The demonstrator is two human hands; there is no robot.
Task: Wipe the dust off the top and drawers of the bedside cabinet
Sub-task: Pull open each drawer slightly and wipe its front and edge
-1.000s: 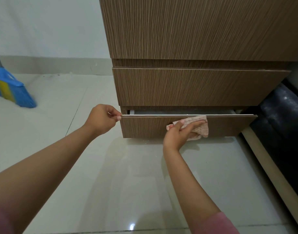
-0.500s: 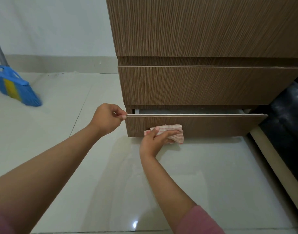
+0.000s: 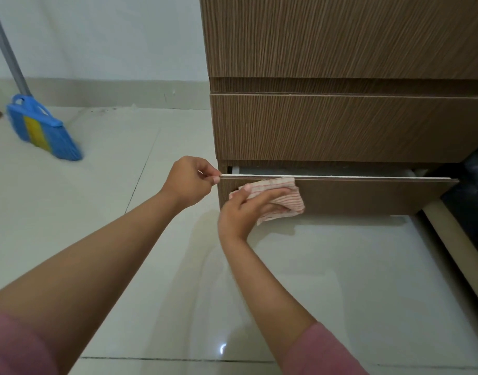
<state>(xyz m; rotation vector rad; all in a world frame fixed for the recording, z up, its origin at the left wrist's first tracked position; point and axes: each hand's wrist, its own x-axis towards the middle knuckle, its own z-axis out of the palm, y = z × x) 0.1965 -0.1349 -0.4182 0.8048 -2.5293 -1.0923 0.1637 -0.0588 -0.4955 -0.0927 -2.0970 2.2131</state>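
The brown wood-grain bedside cabinet fills the upper right; its top is out of view. The middle drawer is closed. The bottom drawer is pulled out a little, a dark gap showing behind its front. My left hand pinches the top left corner of that drawer front. My right hand presses a folded pink striped cloth flat against the left part of the bottom drawer front.
A blue and yellow broom leans at the far left on the glossy pale tile floor. A dark bed side with a beige base rail runs along the right of the cabinet. A white wall with a skirting board is behind.
My right hand slid the cloth leftward along the bottom drawer front, then slightly up near its top edge. My left hand kept its grip on the drawer corner.
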